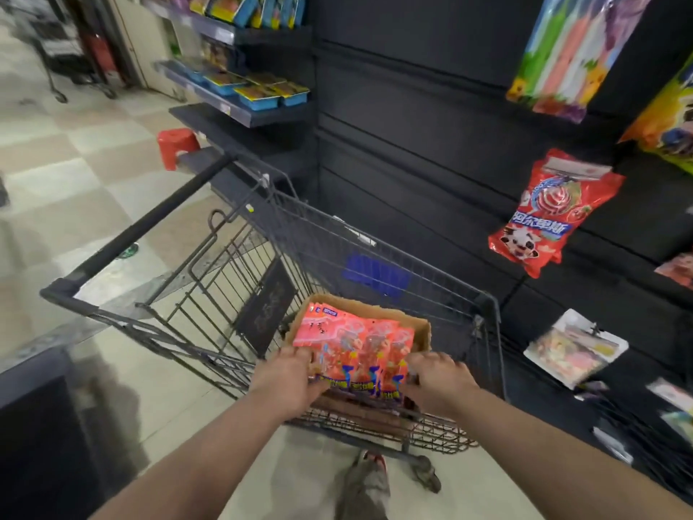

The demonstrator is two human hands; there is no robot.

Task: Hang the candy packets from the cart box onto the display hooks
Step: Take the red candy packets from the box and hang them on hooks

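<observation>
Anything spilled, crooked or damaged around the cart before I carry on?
Nothing stands out. The candy packets lie stacked in the box, gripped by the left hand and right hand. The red bags on the wall look slanted, possibly only lens effect; the pale packet is too blurred to judge.

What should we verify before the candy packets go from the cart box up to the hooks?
1. Grip of left hand on red plastic candy packets: ok, holds the stack's left edge.
2. Grip of right hand: ok, holds the right edge.
3. Stack out of brown cardboard box in grey wire cart: not ok, it is over the box.
4. Free hook on black display panel: cannot tell; one hook carries red lollipop bags.
5. Packet hang holes: cannot tell, blurred.
</observation>
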